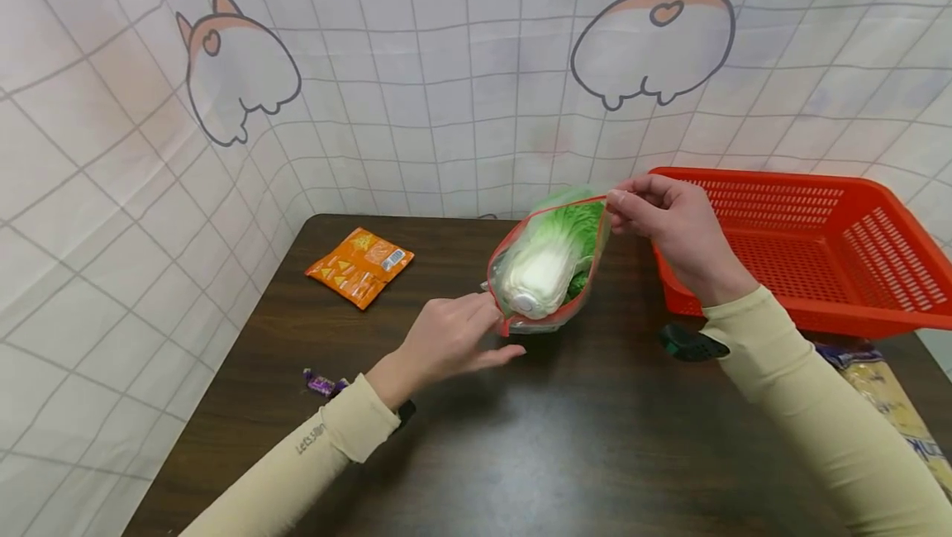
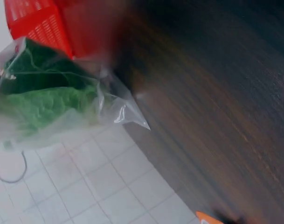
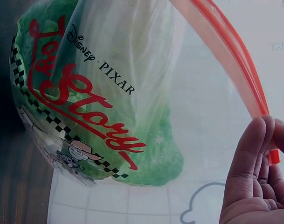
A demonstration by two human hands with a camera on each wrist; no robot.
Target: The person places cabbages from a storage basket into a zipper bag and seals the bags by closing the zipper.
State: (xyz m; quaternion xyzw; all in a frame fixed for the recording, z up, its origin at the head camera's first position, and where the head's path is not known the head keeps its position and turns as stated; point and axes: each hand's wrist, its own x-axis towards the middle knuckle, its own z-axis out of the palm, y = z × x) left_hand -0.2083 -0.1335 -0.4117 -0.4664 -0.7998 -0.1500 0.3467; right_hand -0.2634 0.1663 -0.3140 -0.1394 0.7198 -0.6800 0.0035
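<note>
Both hands hold up a clear zip bag (image 1: 549, 325) by its mouth, which gapes toward the head camera. A napa cabbage (image 1: 541, 266) lies inside, white base at the opening, with a darker green vegetable (image 1: 578, 282) beside it. My left hand (image 1: 449, 337) pinches the bag's near left corner, thumb stretched out below. At the opposite corner, the fingertips of my right hand (image 1: 673, 230) pinch the red zip strip (image 3: 235, 70). Red "Toy Story" lettering (image 3: 86, 112) shows on the bag in the right wrist view.
A red plastic basket (image 1: 806, 318) stands at the right, close to my right hand. An orange packet (image 1: 360, 267) lies at the back left of the dark table (image 1: 595, 454). Purple-wrapped candy (image 1: 321, 383) lies near my left wrist; a yellow package (image 1: 881, 396) lies beyond my right sleeve.
</note>
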